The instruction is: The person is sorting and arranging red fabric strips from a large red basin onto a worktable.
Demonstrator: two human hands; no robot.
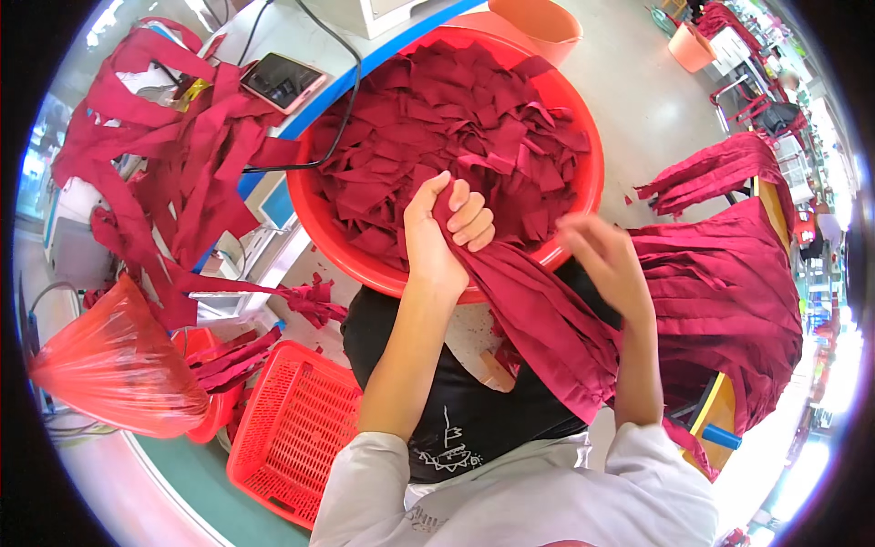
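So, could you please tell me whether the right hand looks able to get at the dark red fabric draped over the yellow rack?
Probably yes: the right hand is blurred but looks open and empty, close beside the draped fabric, with nothing visible blocking the way.

Bright, even light; whitish glare washes out the far left and right rims and glints off the bulging translucent red plastic bag [123, 365]; the bare right hand [609, 264] is blurred; fisheye curvature bends the edges toward black corners
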